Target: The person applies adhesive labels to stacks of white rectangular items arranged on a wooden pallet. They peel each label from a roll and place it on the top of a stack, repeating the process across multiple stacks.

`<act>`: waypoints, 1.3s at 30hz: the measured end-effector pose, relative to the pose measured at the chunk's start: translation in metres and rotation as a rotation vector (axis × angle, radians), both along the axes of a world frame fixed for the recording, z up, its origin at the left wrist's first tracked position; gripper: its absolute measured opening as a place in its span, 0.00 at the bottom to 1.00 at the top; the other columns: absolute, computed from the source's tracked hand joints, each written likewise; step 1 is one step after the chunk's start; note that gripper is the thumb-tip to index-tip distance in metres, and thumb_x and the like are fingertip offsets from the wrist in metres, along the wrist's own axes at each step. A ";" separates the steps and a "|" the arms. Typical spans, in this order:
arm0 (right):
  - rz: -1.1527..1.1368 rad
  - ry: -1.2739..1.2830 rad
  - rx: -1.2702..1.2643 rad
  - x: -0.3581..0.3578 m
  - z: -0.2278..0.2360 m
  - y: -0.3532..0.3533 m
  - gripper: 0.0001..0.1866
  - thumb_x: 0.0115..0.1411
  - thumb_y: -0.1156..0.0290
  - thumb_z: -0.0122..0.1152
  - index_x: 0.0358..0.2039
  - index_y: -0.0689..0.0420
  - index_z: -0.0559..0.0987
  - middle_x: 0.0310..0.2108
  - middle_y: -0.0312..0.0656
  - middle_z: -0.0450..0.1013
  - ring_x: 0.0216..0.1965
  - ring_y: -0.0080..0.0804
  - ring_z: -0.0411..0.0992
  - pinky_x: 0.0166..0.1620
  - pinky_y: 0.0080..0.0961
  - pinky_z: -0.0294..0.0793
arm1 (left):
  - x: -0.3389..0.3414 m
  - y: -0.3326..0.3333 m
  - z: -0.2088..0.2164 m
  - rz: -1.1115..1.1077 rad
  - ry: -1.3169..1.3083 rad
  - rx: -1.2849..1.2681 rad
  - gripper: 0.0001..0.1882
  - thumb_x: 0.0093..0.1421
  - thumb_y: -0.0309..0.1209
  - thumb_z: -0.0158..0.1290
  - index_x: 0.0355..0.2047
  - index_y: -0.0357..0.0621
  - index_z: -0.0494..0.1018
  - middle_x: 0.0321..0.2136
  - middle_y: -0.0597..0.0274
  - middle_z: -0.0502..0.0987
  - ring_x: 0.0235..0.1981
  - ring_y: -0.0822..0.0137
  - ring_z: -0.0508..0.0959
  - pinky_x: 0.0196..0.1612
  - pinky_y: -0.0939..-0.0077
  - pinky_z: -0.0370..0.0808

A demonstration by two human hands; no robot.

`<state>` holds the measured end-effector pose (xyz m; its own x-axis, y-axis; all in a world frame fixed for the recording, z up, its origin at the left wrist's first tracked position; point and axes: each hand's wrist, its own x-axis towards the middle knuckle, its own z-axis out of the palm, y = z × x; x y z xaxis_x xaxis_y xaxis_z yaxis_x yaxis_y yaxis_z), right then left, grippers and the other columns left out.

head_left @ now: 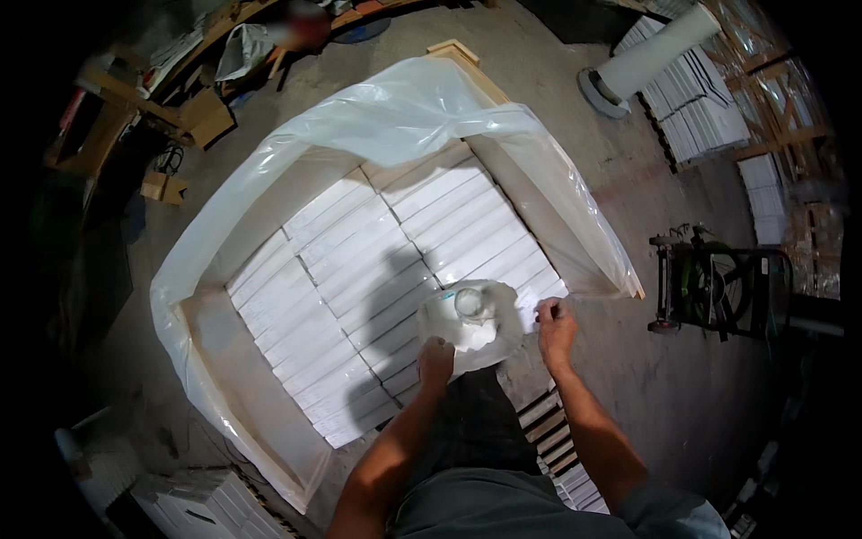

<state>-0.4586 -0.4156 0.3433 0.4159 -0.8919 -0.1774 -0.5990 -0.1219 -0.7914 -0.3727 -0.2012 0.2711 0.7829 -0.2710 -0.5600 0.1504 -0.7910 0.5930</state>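
A whitish, translucent tub (507, 346) is in front of my body, above the near edge of the white packs. Inside it are a clear round cup (469, 304) and some white material (478, 337), perhaps powder. My left hand (436, 362) is closed on the tub's near left rim. Just beyond the tub's right side, my right hand (557, 332) pinches a small, thin white piece (530, 308), perhaps a bag or a slip of paper. Long white packs (350, 238) lie in tight rows inside a large crate lined with a clear plastic sheet (359, 112).
The crate's wooden edge (485, 79) shows at the far side. To the right stand a wheeled cart (718, 287), a roll of film (660, 54) and stacked white packs (696, 103). Wooden pallet slats (543, 422) lie near my legs. More white packs (202, 503) sit lower left.
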 end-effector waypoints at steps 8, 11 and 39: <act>0.376 0.063 -0.384 0.034 0.035 0.032 0.05 0.57 0.74 0.61 0.29 0.60 0.74 0.27 0.47 0.73 0.28 0.48 0.74 0.31 0.38 0.73 | 0.034 -0.048 0.078 0.295 0.637 -0.365 0.22 0.58 0.46 0.51 0.27 0.34 0.76 0.25 0.48 0.78 0.25 0.51 0.77 0.33 0.59 0.71; 0.417 0.047 -0.354 0.048 0.035 0.041 0.05 0.56 0.75 0.61 0.30 0.60 0.74 0.27 0.47 0.73 0.28 0.48 0.74 0.31 0.38 0.73 | 0.043 -0.047 0.077 0.246 0.660 -0.402 0.20 0.59 0.44 0.54 0.30 0.36 0.75 0.18 0.64 0.71 0.13 0.74 0.68 0.14 0.76 0.64; 0.299 -0.058 0.039 0.407 -0.278 -0.026 0.18 0.51 0.62 0.63 0.33 0.67 0.80 0.27 0.46 0.77 0.30 0.34 0.72 0.38 0.30 0.71 | 0.415 -0.071 -0.256 -0.037 -0.205 -0.397 0.15 0.56 0.40 0.57 0.31 0.39 0.76 0.24 0.55 0.75 0.26 0.63 0.72 0.30 0.65 0.70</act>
<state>-0.0518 -0.4415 0.0656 0.6691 -0.7217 -0.1773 -0.4948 -0.2546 -0.8309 0.0428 -0.2727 0.0150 0.8524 -0.4639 -0.2413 -0.0261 -0.4987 0.8664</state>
